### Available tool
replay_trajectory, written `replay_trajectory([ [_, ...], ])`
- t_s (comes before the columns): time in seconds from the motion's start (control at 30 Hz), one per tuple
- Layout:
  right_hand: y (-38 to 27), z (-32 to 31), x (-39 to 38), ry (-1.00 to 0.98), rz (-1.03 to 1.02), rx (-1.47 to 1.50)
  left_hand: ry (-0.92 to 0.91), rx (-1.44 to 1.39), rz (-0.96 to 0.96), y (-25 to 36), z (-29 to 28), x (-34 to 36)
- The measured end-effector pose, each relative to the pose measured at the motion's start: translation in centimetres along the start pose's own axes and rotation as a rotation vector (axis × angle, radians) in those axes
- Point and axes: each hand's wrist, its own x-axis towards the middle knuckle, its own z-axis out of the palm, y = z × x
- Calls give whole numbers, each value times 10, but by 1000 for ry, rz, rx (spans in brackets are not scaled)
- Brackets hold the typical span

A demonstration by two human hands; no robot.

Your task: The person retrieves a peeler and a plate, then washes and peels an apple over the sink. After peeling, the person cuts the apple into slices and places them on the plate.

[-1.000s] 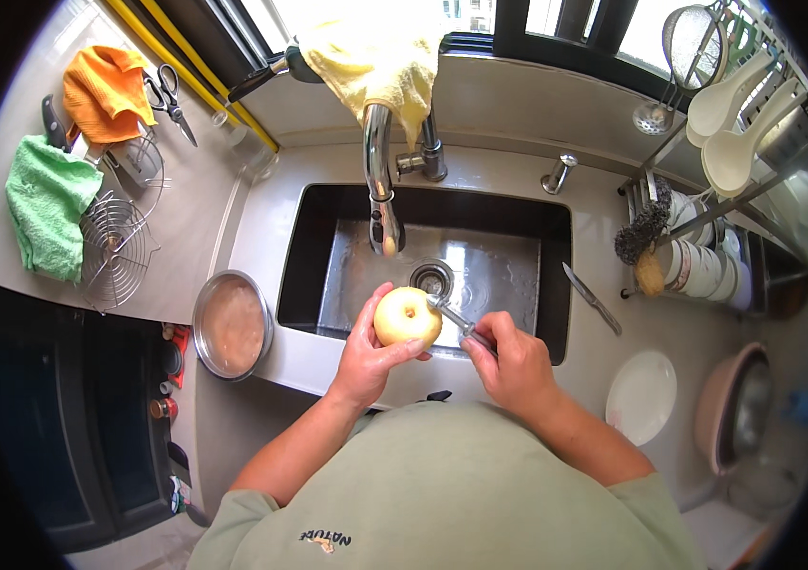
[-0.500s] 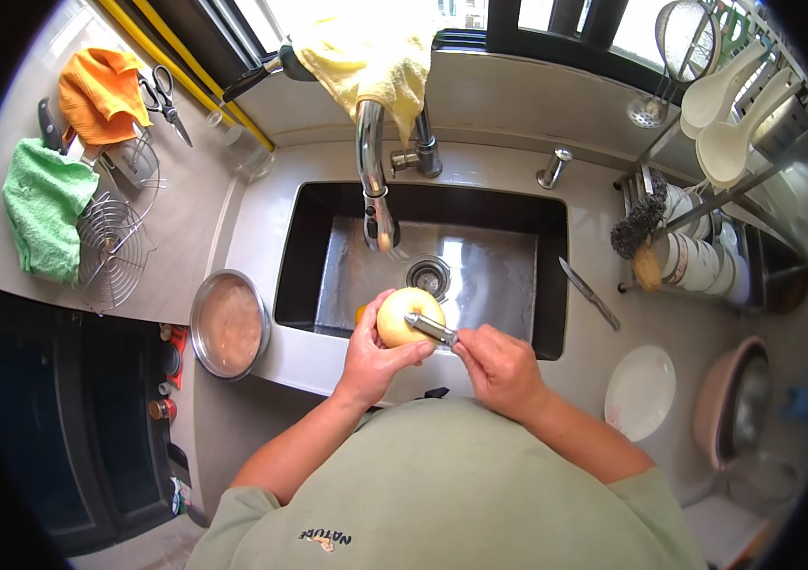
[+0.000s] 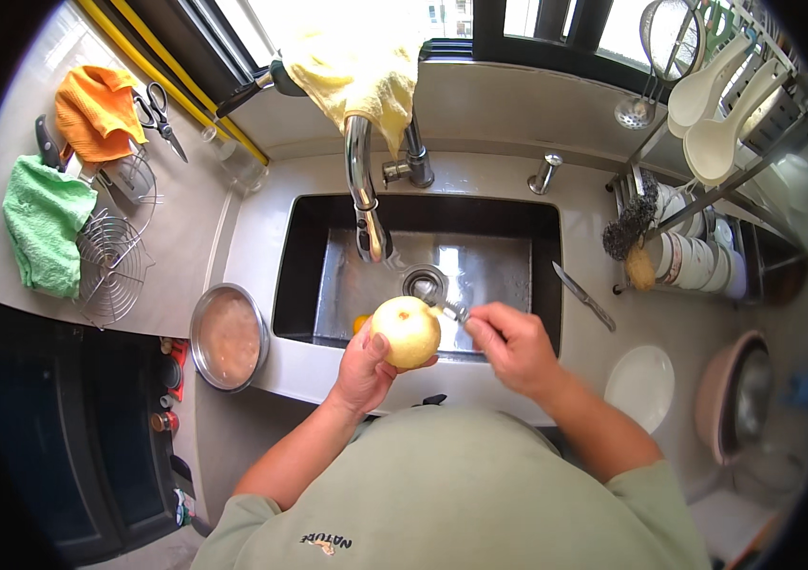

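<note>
A round yellow pear (image 3: 408,332) rests in my left hand (image 3: 364,373), whose fingers wrap under and around it over the front edge of the sink (image 3: 548,275). Its brown stem end faces up and away. My right hand (image 3: 521,351) is closed on the handle of a metal peeler (image 3: 455,312). The peeler's head lies just to the right of the pear's upper edge; whether it touches the skin I cannot tell. Partly hidden behind the pear, something orange-yellow (image 3: 362,323) lies in the sink.
The faucet (image 3: 360,171), draped with a yellow cloth (image 3: 366,81), hangs over the sink. A metal bowl of pinkish contents (image 3: 230,337) stands at the left. To the right are a knife (image 3: 584,296), a white plate (image 3: 639,388) and a dish rack (image 3: 693,256).
The peeler has come off the front of the pear and moved right with my right hand. My left hand has turned the pear, so its stem end now shows on top.
</note>
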Motion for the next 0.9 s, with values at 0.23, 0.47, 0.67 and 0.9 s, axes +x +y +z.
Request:
replay_trajectory([
  [0.23,-17,17,-12,-56,-205,-102,31,117,88,-1,-6,-4],
  [0.47,45,6,7,-6,262,67,-56,51,10,6,4,-5],
  [0.67,5,19,-4,79,1,20,242,-97,-258,12,16,8],
  [0.9,-8,32,-8,-1,-391,-250,302,25,-272,6,13,14],
])
